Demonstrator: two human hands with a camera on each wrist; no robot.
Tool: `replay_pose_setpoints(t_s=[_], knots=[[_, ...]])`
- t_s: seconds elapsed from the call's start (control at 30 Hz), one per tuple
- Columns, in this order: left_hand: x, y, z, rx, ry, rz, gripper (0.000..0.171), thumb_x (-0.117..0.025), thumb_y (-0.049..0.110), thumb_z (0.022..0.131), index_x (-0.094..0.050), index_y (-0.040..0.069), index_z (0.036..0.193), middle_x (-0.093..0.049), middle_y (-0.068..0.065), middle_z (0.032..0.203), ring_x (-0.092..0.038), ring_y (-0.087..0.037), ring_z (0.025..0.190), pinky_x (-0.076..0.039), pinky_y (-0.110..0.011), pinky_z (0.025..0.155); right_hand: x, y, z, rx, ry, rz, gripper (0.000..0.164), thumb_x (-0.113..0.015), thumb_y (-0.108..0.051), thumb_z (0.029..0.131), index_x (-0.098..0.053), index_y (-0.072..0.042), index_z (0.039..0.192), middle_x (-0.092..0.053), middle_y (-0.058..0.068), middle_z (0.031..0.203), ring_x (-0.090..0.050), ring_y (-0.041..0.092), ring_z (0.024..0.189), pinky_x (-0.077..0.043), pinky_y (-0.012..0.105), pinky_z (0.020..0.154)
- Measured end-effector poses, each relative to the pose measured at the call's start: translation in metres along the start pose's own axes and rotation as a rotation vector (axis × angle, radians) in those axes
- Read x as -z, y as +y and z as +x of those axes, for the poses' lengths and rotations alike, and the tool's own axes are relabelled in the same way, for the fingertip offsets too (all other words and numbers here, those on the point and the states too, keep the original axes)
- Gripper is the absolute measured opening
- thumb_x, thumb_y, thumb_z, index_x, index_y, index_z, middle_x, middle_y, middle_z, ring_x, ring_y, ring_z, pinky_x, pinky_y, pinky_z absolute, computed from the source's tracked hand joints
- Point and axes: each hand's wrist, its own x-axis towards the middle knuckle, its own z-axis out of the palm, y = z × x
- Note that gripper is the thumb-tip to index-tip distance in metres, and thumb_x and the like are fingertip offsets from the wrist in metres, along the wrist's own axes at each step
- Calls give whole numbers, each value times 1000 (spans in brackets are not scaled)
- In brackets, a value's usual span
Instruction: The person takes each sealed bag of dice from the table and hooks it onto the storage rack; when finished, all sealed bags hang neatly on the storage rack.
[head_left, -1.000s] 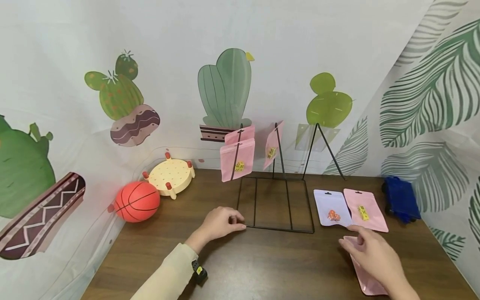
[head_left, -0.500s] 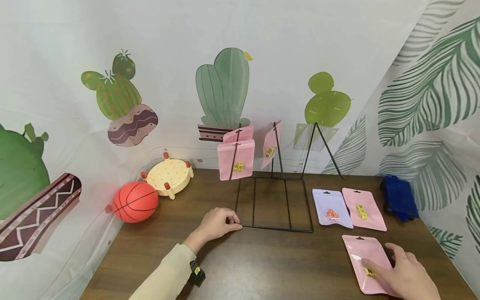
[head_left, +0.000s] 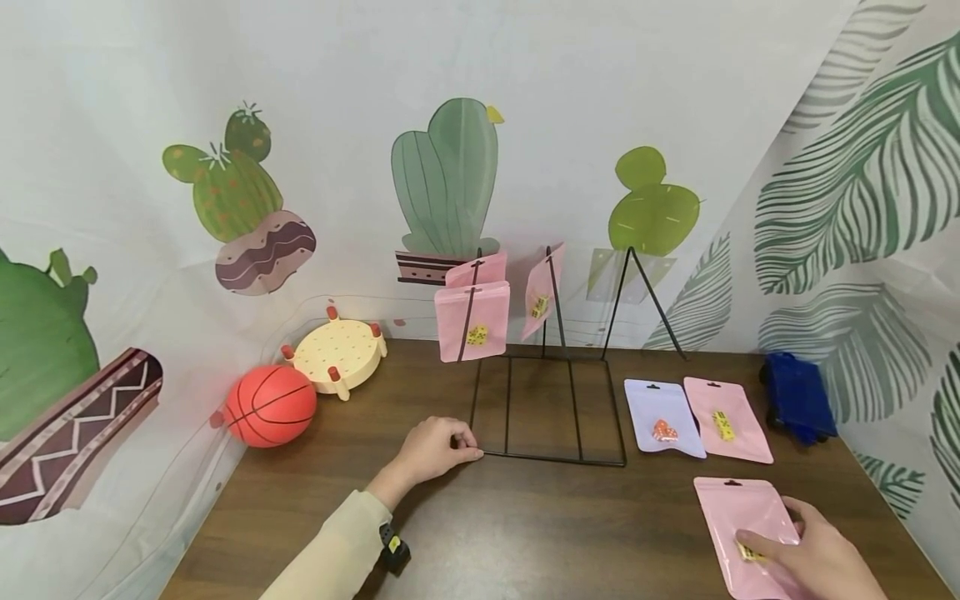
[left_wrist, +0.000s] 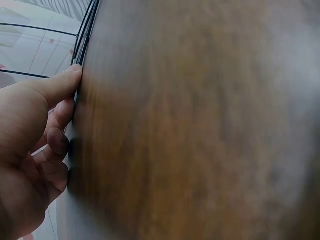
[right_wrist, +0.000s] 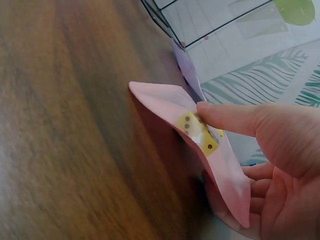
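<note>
At the front left corner of a black wire display rack (head_left: 576,408), my left hand (head_left: 431,448) pinches the base wire; the left wrist view shows the thumb (left_wrist: 65,82) on it. My right hand (head_left: 828,554) holds a pink zip pouch (head_left: 750,508) by its right side, thumb on top over yellow dice (right_wrist: 200,134), other fingers underneath. The right wrist view shows this pouch bent and tilted up from the table. On the rack's left arm hang two pink pouches, one in front (head_left: 453,317) and one behind (head_left: 491,265). Another pink pouch (head_left: 542,287) hangs on the middle arm.
Right of the rack lie a lavender pouch (head_left: 660,404) with orange dice and a pink pouch (head_left: 738,404) with yellow dice. A blue object (head_left: 798,396) sits beyond them. At left are a small red basketball (head_left: 272,406) and a cream round toy (head_left: 337,350) with red-tipped legs.
My right hand has moved from above the near pouch to its right side and gripped it. The pouch has shifted slightly and lifted. My left hand stays at the rack.
</note>
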Motion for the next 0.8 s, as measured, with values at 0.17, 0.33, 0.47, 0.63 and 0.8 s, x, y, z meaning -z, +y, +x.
replay_pose_setpoints(t_s=[0.17,0.33,0.47,0.63,0.8], knots=[[0,1,0,5,6,7,15,-82,40,90,-71,34,82,-60,24,74,-55,-1,67,-46,-27,62,2,5,-1,26,10,24,103,-79,-53,88,-32,23,138,-62,35,116,-64,38,99,-50,49,80],[0,1,0,1,11,7,16,-83,40,90,-71,34,81,-60,24,73,-55,-1,66,-46,-27,61,4,8,-1,16,-29,49,100,-80,-51,88,-33,23,135,-62,35,115,-63,41,101,-51,55,83],[0,0,0,0,11,7,16,-83,41,90,-71,34,81,-60,25,73,-55,0,66,-45,-27,61,7,8,-2,63,-13,22,92,-80,-48,89,-38,21,133,-64,31,111,-64,39,100,-51,52,81],[-1,-1,0,-2,14,7,16,-82,41,90,-71,35,81,-60,25,73,-55,0,66,-45,-27,61,10,1,-7,175,18,44,72,-79,-31,93,-43,17,133,-71,18,108,-62,14,87,-49,32,73],[-1,-1,0,-2,16,2,16,-83,41,90,-71,35,80,-59,25,73,-54,0,66,-45,-27,60,12,-13,-11,211,40,116,63,-78,-26,94,-45,10,135,-73,13,107,-59,3,83,-47,25,70]])
